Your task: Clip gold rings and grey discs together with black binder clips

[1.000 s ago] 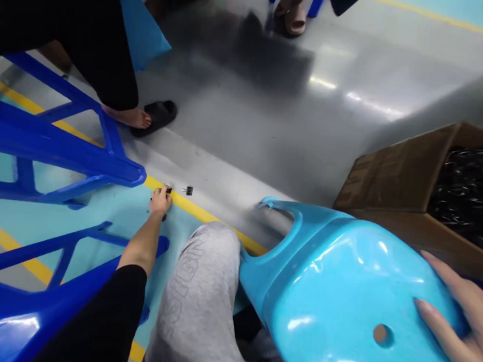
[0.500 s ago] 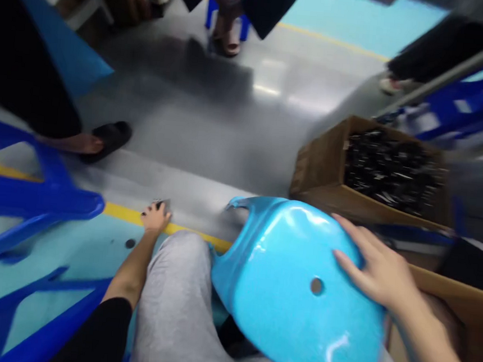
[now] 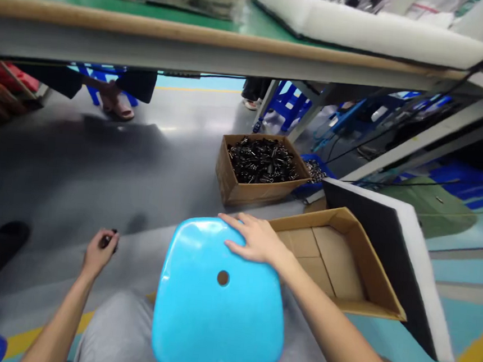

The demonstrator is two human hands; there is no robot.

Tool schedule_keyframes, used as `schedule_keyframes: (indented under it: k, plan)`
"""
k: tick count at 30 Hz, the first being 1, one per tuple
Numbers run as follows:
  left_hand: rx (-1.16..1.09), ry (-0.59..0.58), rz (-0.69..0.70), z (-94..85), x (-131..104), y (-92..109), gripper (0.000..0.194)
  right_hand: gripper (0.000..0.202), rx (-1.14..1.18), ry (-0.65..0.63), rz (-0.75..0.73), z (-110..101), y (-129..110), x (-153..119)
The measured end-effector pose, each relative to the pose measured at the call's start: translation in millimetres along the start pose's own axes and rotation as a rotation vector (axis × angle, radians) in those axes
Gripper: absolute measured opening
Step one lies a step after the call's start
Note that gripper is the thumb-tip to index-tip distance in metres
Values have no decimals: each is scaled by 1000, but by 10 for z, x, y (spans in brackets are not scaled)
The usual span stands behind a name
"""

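Grey floor (image 3: 163, 157) with a yellow line (image 3: 20, 342); one table (image 3: 219, 44) crosses the upper view. Red marking on a plastic bag (image 3: 438, 5) up there: too blurred to read. Left hand (image 3: 95, 254): my fingers are curled in, thumb against them, around a small black clip (image 3: 106, 241), out ahead of my left knee (image 3: 121, 322); whether one or several, I cannot tell. Right hand (image 3: 258, 240): fingers spread, thumb apart, laid on the far right edge of one light-blue stool (image 3: 216, 325) in front of me; its seat has one round hole. Cartons counted, two: one (image 3: 261, 193) heaped with black clips, uncounted; one shallower (image 3: 332, 256), beside one black-and-white board (image 3: 399, 262).
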State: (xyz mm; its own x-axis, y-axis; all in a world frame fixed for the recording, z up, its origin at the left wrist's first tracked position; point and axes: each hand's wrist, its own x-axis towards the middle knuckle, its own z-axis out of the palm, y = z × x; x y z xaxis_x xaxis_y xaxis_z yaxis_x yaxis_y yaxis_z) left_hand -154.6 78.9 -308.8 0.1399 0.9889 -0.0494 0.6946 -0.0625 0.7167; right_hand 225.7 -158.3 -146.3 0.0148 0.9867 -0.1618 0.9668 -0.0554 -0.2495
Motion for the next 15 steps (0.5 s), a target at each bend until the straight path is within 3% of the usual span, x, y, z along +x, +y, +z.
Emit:
schedule_keyframes:
  k: [2, 4, 7, 9, 12, 15]
  plan:
    - [-109, 24, 229, 90, 254, 657, 29, 68, 26, 22, 1, -4, 19, -2]
    - [-190, -22, 507, 323, 483, 1511, 29, 69, 47, 42, -5, -7, 42, -1]
    - [-133, -162, 768, 919, 758, 2840, 24, 70, 70, 77, -26, -4, 81, 11]
    - [-12, -236, 840, 1418, 929, 3581, 17, 72, 93, 99, -39, 5, 110, 25]
    - [115, -221, 808, 2150, 1187, 4390, 14, 74, 135, 119, -45, 18, 148, 53]
    - [114, -132, 744, 2684, 1385, 4865, 29, 73, 166, 125, -40, 24, 176, 80]
